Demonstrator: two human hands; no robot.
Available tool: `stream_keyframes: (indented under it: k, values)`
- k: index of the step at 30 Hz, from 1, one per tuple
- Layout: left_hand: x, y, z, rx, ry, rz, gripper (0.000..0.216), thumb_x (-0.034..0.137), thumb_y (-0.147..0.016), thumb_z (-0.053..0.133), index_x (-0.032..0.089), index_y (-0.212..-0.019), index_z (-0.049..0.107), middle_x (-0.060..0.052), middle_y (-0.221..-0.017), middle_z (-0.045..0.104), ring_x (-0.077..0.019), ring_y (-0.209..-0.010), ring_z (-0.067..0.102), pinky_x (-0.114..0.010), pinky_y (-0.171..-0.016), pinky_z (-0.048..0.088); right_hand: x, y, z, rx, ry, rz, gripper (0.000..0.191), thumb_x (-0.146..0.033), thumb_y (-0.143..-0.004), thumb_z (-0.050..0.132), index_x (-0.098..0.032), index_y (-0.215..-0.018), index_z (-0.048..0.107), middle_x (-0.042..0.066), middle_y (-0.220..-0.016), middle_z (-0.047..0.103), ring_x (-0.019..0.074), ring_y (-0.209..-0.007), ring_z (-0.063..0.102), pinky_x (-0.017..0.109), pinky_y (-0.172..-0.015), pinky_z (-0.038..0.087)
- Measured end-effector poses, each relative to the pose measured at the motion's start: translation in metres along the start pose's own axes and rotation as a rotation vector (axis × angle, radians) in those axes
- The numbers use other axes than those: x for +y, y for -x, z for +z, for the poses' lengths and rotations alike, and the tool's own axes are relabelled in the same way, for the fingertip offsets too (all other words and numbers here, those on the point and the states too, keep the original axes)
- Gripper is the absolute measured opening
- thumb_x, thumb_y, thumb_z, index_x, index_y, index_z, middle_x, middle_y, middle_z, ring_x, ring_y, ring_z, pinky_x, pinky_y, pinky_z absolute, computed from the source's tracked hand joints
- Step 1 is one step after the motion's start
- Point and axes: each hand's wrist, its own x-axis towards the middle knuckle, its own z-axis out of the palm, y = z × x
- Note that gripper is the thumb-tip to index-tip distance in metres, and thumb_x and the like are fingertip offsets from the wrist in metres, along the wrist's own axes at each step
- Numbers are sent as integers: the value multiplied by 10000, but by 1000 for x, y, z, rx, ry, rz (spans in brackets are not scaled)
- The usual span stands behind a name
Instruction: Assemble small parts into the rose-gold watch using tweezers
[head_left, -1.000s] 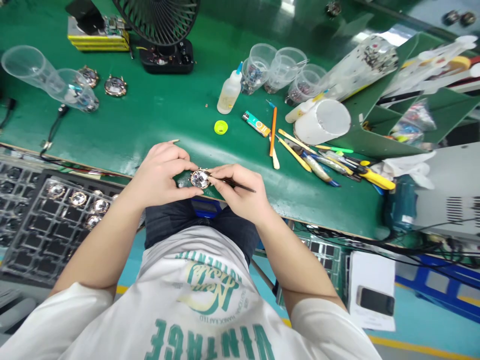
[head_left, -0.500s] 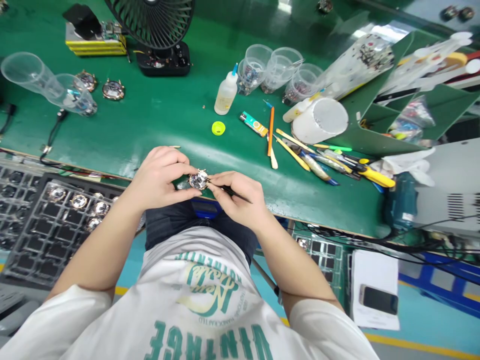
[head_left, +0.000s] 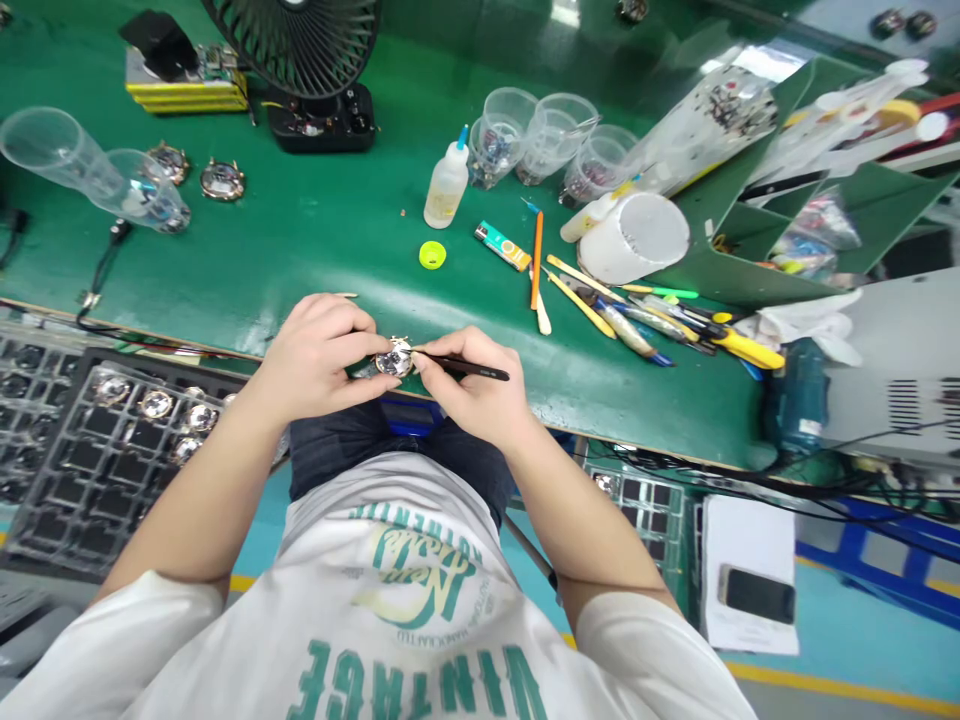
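Observation:
My left hand [head_left: 319, 352] pinches a small round watch case [head_left: 393, 360] at the near edge of the green bench [head_left: 322, 240]. My right hand [head_left: 474, 392] is closed around thin black tweezers [head_left: 472, 370], whose tip rests on the watch case. Both hands meet over the bench edge, just above my lap.
A black tray [head_left: 112, 440] with several watch cases sits at my lower left. On the bench are a fan [head_left: 300, 50], clear cups [head_left: 525, 135], a glue bottle [head_left: 446, 185], a yellow cap [head_left: 432, 255], a white tub [head_left: 637, 240] and scattered hand tools [head_left: 637, 320]. A phone [head_left: 756, 594] lies lower right.
The tweezers have swung from pointing down-right to lying nearly level, tip still at the watch case. Both hands stay at the bench edge.

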Motion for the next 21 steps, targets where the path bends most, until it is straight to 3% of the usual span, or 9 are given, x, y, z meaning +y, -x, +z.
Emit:
stream_keyframes:
  k: [15,21]
  values:
    - [1,1,1,10,-24,11,274,481,-975,754,227,-1074,784,-57,-964,743,-251,-962,695,-473,-1002,548,4,6,5,46,-33,-7,29,-241,-984,769,-229,-1006,755,24,-928,829,162,-796,795,273,-724,667]
    - [1,1,0,4,-8,-7,280,493,-969,761,235,-1075,782,-55,-971,742,-249,-982,695,-461,-999,536,6,5,2,30,-36,-122,67,-161,-998,755,-228,-1003,751,34,-972,841,170,-872,821,284,-790,679]
